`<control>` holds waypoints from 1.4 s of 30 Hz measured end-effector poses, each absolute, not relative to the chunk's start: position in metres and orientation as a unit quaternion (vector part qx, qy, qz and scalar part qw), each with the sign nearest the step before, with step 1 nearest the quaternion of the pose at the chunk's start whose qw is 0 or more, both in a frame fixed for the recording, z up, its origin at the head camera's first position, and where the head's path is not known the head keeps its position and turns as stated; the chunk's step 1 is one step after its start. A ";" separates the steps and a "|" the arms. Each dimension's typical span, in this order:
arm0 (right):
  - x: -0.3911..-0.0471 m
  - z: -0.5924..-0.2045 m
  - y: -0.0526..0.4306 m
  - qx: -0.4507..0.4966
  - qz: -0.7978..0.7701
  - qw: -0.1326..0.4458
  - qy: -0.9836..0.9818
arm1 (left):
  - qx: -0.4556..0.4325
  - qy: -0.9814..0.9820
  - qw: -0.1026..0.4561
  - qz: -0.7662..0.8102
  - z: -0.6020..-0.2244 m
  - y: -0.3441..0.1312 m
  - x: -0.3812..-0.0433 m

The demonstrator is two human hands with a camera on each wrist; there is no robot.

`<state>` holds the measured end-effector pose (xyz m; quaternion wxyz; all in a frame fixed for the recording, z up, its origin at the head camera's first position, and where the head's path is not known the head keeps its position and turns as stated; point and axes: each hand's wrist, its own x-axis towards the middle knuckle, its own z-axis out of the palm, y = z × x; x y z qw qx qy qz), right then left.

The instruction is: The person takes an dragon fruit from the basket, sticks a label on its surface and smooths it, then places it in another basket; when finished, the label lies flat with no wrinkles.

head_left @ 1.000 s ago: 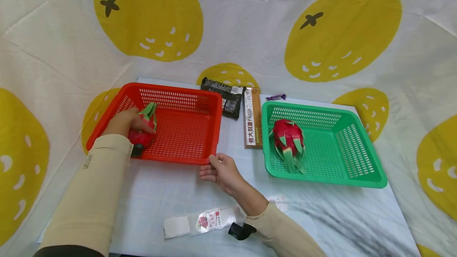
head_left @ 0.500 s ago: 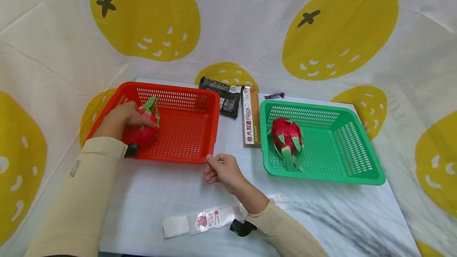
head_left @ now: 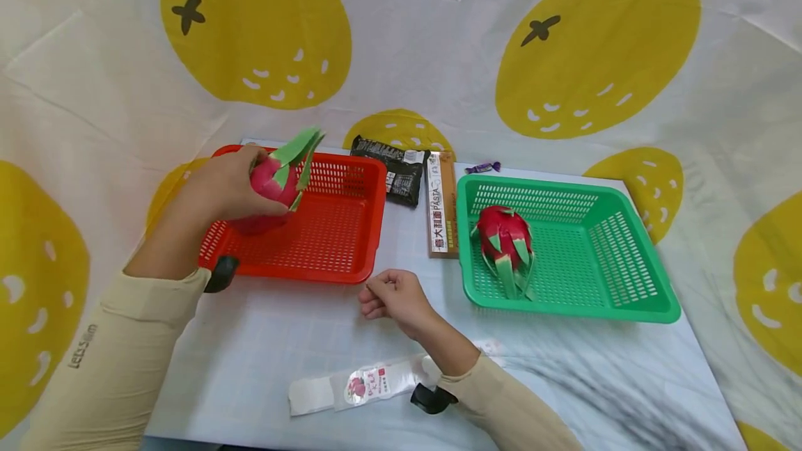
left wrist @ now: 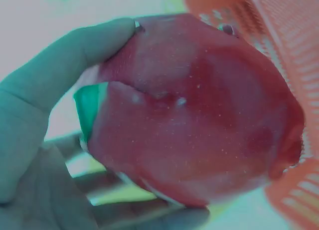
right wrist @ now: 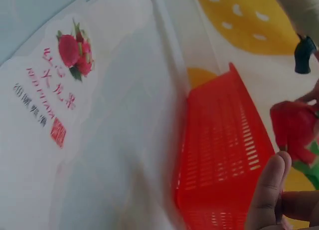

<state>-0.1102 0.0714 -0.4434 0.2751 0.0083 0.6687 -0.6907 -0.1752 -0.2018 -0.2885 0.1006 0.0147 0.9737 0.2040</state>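
In the head view, my left hand holds a red dragon fruit with green leaf tips above the left side of the red basket. Up close in the left wrist view, the thumb lies on one side of the fruit and the fingers on the other. My right hand has curled fingers, thumb close to the index finger, right at the front right corner of the basket; I cannot tell whether it pinches the rim. A second dragon fruit lies on the left side of the green basket.
Behind and between the baskets lie a black packet, a pasta box and a purple wrapped candy. A label strip with a dragon fruit picture lies near the table's front. A fruit-patterned cloth hangs behind.
My left hand has lifted the dragon fruit up from the red basket's left end, leaves leading up and right. The right hand's fingers have curled in; it stays by the basket's corner.
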 end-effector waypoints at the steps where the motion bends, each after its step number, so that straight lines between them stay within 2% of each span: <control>1: -0.109 -0.444 0.076 0.002 -0.683 0.277 0.676 | 0.045 0.978 0.083 0.188 -0.284 -0.194 -0.170; 6: -0.097 -0.451 0.107 -0.063 -0.617 0.263 0.739 | 0.229 0.967 0.034 0.110 -0.269 -0.149 -0.144; 9: -0.084 -0.461 0.130 -0.137 -0.534 0.206 0.808 | 0.348 0.936 0.022 0.052 -0.273 -0.119 -0.129; 13: -0.065 -0.474 0.160 -0.213 -0.359 0.095 0.904 | 0.471 0.881 -0.014 -0.039 -0.283 -0.081 -0.111; 16: -0.054 -0.481 0.176 -0.237 -0.227 0.063 0.942 | 0.527 0.844 -0.032 -0.098 -0.293 -0.059 -0.102; 21: -0.043 -0.488 0.189 -0.256 -0.135 0.045 0.956 | 0.570 0.803 -0.013 -0.174 -0.317 -0.031 -0.095; 27: -0.028 -0.489 0.202 -0.225 -0.186 0.091 0.952 | 0.589 0.767 0.031 -0.253 -0.351 -0.010 -0.101; 31: -0.020 -0.490 0.209 -0.232 -0.189 0.095 0.949 | 0.592 0.748 0.048 -0.295 -0.366 -0.003 -0.112; 42: -0.016 -0.481 0.207 -0.254 -0.221 0.161 0.928 | 0.590 0.728 0.080 -0.338 -0.393 0.004 -0.129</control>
